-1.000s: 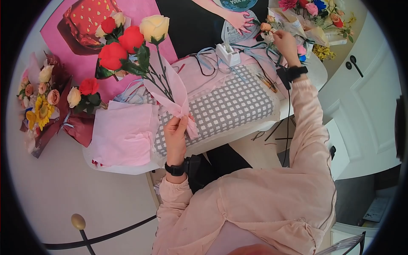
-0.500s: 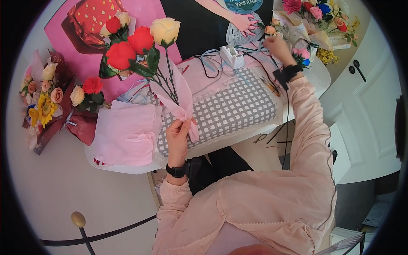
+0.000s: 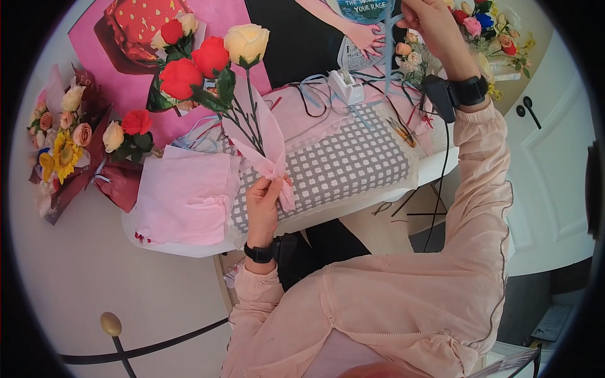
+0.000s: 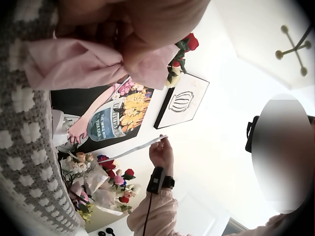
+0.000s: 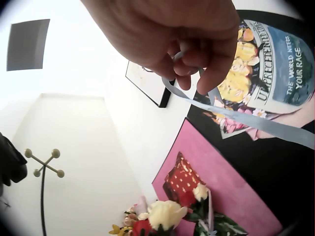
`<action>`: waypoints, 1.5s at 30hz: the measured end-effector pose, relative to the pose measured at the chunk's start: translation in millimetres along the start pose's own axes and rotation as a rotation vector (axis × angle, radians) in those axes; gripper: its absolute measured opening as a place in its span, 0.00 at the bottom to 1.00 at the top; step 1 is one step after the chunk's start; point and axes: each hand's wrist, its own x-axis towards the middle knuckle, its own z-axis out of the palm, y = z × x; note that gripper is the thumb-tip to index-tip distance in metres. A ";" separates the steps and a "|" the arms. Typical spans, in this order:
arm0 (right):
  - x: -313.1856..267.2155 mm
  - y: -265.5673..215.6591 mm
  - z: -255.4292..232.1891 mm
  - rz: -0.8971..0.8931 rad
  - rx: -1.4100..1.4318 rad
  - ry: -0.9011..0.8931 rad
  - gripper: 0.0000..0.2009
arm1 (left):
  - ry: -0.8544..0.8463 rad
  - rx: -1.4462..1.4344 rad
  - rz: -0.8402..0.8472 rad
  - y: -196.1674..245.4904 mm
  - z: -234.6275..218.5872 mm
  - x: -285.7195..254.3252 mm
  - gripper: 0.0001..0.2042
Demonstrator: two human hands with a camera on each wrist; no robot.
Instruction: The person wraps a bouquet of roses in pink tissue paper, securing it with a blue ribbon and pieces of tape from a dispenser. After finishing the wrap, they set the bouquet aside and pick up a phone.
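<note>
My left hand [image 3: 262, 203] grips the gathered neck of a pink wrapping sheet [image 3: 272, 142] around the stems of artificial roses. Two red roses [image 3: 181, 79] and a cream rose [image 3: 246, 44] fan out above it. The left wrist view shows the bunched pink sheet [image 4: 74, 64] up close under that hand. Raised at the far right, my right hand [image 3: 435, 28] pinches a light blue ribbon [image 3: 388, 53] that hangs down toward the table. In the right wrist view the ribbon [image 5: 266, 125] loops through the curled fingers and trails off to the right.
A stack of pink sheets [image 3: 183, 198] lies left of the grey-and-white cloth [image 3: 353, 148]. Bouquets stand at the left [image 3: 66, 148] and far right. Behind the cloth are a white tape dispenser [image 3: 346, 87] and tangled ribbons; scissors [image 3: 401, 131] lie at its right end.
My right hand has lifted from among the ribbons at the back right, drawing the light blue ribbon up with it. The left hand has stayed on the pink sheet.
</note>
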 end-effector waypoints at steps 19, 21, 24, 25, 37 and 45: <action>-92.7 -0.6 93.8 0.204 0.136 -0.703 0.13 | -0.326 -0.093 0.096 27.1 43.2 7.5 0.08; -97.2 0.5 85.2 0.232 0.069 -0.678 0.14 | -0.337 -0.142 0.104 25.3 45.0 7.9 0.08; -101.1 35.2 56.6 0.121 -0.244 -0.583 0.11 | -0.239 -0.160 0.088 29.4 40.3 3.2 0.08; -101.9 46.9 48.8 0.063 -0.356 -0.554 0.10 | -0.218 -0.138 0.100 29.0 39.3 3.1 0.08; -249.5 75.4 134.2 0.374 0.286 -0.301 0.13 | -0.160 0.037 0.023 4.7 39.1 7.9 0.09; -244.4 96.4 154.2 0.315 0.295 -0.122 0.14 | -0.163 -0.029 -0.087 8.7 25.2 3.3 0.08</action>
